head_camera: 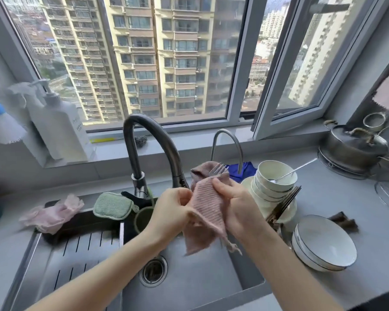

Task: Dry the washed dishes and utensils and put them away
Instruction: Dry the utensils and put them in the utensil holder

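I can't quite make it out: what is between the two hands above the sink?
In the head view, a pink ribbed cloth stretches between the left hand and the right hand; both grip it, and a fork pokes out on top.

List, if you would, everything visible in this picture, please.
Ribbed drying cloth: one, dusty pink, above steel sink.
Metal fork: one, silver, tines poking from cloth.
Deep ceramic bowls: a stack, white, counter right of sink.
Long-handled spoon: one, silver, in the top bowl.
Chopsticks: a bundle, dark, against the stack.
Shallow dark-rimmed bowls: two, white, counter front right.
Sponge pad: one, green, sink's back edge.
Rubber gloves: a heap, pale pink, sink's left corner.
Gooseneck tap: one, dark grey, behind sink.
Lidded pot: one, steel, far right counter.
Left hand: one, bare, pinching the cloth.
Right hand: one, bare, gripping cloth round fork.
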